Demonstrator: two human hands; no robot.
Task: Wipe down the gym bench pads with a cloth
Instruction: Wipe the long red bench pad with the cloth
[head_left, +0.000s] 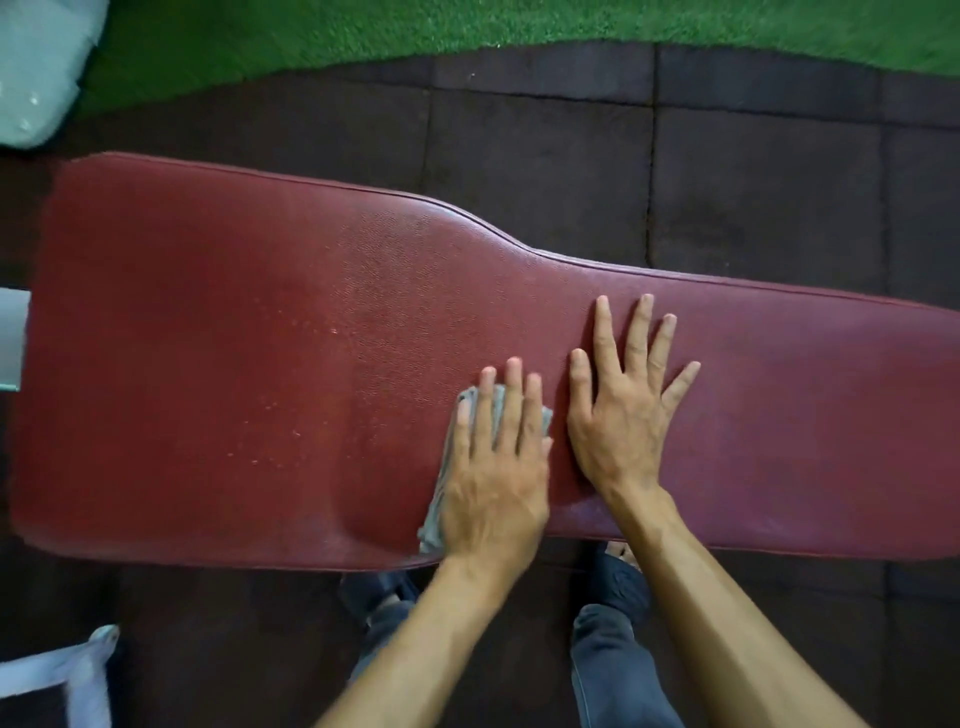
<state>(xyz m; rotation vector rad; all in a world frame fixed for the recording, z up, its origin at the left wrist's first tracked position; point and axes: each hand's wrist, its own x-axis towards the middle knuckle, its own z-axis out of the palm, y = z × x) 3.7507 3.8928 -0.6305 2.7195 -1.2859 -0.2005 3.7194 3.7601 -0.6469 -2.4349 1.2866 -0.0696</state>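
2 hands flat on red bench pad (234, 338).
Left hand (493, 467) presses grey cloth (441, 493) down; right hand (621, 405) spread, palm down, empty.

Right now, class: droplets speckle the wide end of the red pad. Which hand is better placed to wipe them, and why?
Left. The left hand presses the grey cloth nearest the droplets; the right hand lies bare on the bench pad, farther away.

Bench pad (260, 338): dark red/maroon w/ fine pebbled grain, paler specks near mid-left, matching piping at edge. Cloth (441, 493): grey. Floor tiles (753, 171): v. dark brown-black, square grid seams. Turf (363, 26): bright green. Trousers (613, 670): dark blue-grey denim. Object top-left (36, 67): pale blue-grey.
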